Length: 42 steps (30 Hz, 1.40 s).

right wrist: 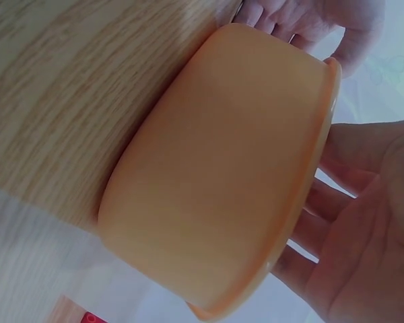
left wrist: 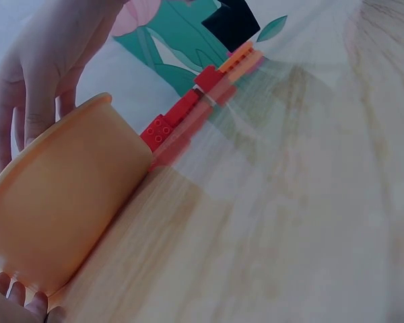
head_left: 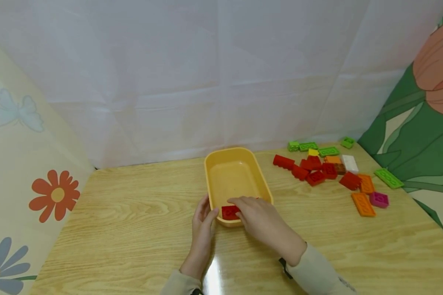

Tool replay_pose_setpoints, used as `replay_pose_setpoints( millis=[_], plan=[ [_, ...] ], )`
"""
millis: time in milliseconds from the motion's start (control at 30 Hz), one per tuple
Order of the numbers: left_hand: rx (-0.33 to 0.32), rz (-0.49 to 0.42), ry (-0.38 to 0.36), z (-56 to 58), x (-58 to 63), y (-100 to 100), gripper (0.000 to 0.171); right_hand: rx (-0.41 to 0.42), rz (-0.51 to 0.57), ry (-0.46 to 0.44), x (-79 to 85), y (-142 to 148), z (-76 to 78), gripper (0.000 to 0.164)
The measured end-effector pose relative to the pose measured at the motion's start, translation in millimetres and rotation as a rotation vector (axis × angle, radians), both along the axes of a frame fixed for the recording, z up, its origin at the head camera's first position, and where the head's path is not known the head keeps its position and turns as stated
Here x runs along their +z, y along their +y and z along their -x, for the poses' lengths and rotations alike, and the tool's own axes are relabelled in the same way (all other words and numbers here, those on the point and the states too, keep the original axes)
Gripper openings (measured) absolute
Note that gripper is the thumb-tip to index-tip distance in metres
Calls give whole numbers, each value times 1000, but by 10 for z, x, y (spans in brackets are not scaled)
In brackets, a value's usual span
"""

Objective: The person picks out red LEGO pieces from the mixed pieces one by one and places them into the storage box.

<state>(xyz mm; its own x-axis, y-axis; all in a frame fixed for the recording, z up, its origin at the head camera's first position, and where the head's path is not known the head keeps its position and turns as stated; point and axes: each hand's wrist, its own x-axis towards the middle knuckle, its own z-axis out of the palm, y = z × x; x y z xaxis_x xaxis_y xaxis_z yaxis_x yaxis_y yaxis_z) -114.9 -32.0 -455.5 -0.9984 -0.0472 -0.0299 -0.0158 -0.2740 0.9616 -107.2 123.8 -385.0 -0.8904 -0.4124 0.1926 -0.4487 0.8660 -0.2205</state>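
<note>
A yellow-orange plastic tub (head_left: 233, 172) stands on the wooden table, its near end toward me. My left hand (head_left: 202, 223) grips its near left corner, thumb at the rim and fingers against the outer wall. Over the near rim reaches my right hand (head_left: 256, 215), fingers bent down into the tub. Its thumb and fingertips are at a red toy brick (head_left: 229, 212) that lies at the tub's near end. A bit of red also shows beyond the knuckles. In the right wrist view the tub wall (right wrist: 209, 161) hides those fingertips.
Right of the tub lie several red bricks (head_left: 315, 177), green plates (head_left: 328, 151), orange plates (head_left: 363, 205), a white brick (head_left: 349, 164) and a magenta brick (head_left: 379, 199). A white sheet (head_left: 151, 82) hangs behind the table, with flower-patterned panels (head_left: 424, 135) at the sides.
</note>
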Motion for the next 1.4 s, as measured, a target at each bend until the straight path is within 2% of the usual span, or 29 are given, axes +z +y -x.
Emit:
replay_pose_setpoints(
  millis=[567,700,933,1167,1400],
  plan=[
    [-6,-12,1,-8,-17,15,55,1,-9,54,52,90,40,34],
    [-3,-20,-2,-2,-22,21,55,-23,1,76,72,194,90,35],
    [-2,-13,-10,-3,-12,29,55,-82,32,59,131,415,168,39],
    [-18,-33,17,5,-22,28,54,-136,75,39,186,592,252,37],
    [-8,-26,9,11,-12,1,55,-160,113,94,176,729,362,33]
  ],
)
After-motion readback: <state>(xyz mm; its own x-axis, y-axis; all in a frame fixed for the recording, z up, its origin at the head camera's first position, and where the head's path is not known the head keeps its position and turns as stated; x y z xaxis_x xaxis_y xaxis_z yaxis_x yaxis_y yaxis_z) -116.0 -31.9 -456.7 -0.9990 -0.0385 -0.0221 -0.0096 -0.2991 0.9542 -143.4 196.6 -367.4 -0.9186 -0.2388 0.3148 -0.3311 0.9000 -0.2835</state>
